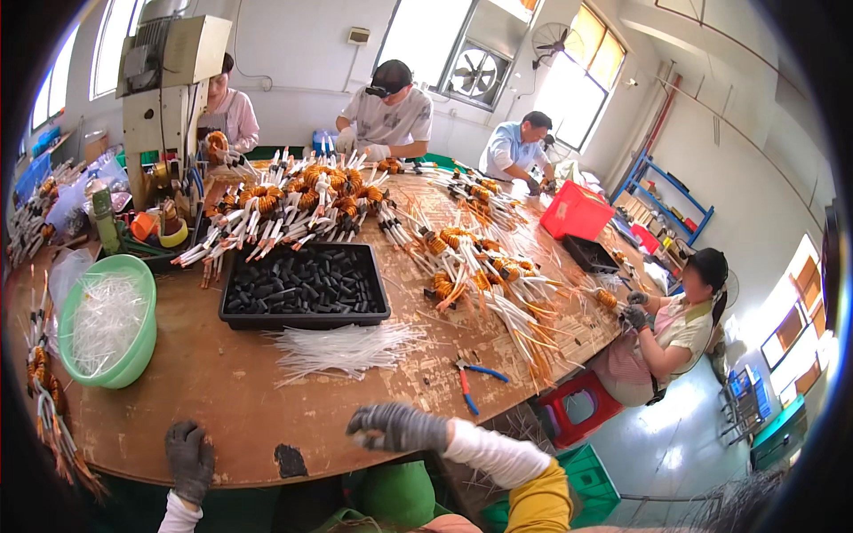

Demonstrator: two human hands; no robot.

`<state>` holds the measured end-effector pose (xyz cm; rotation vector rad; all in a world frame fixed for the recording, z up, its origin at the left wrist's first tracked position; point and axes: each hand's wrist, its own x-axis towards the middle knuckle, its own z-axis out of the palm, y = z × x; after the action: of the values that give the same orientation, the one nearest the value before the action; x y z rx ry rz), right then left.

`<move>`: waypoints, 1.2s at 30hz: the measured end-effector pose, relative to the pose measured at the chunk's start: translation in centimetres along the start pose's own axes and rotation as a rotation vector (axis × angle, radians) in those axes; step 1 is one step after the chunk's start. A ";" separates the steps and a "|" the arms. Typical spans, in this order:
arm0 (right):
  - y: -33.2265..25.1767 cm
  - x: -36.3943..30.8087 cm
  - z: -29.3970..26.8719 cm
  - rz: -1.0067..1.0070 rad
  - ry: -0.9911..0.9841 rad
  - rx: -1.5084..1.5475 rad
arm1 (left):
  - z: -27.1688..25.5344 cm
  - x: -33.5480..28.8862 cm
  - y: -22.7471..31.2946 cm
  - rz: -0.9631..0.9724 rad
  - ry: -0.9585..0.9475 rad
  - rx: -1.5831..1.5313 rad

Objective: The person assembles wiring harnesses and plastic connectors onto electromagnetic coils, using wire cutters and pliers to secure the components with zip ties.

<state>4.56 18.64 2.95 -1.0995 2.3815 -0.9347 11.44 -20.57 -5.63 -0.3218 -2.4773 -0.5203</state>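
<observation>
My gloved left hand rests at the table edge, its grip indeterminable; my right hand, loosely curved, holds nothing visible. Beyond and between them, clear tubes and black sleeves lie loose, apparently unused; farther off, copper coils already carry white-covered leads.

Loose pile of thin, clear strips, lying flat on table. Pliers, one handle red, one blue, spread apart, lying right of pile. Light-green bowl at left, filled with similar strips.
</observation>
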 end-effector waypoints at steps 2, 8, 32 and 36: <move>0.6 1.3 -5.9 -0.210 0.246 -0.366 | 0.3 -0.4 -0.4 -0.013 -0.010 0.023; 10.0 3.2 -23.2 0.655 0.738 -1.120 | 2.4 -5.9 -3.7 -0.946 0.162 -1.267; 18.8 -18.6 -29.6 1.147 0.844 -0.740 | -0.3 0.8 1.3 -0.197 -0.139 0.071; 18.1 -17.7 -27.3 1.103 0.359 -0.668 | -1.5 0.6 1.2 -0.168 -0.105 0.102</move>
<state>-9.10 52.40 10.70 0.3821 3.0210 0.0845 12.12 -20.09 -3.77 -0.1027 -2.6374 -0.4531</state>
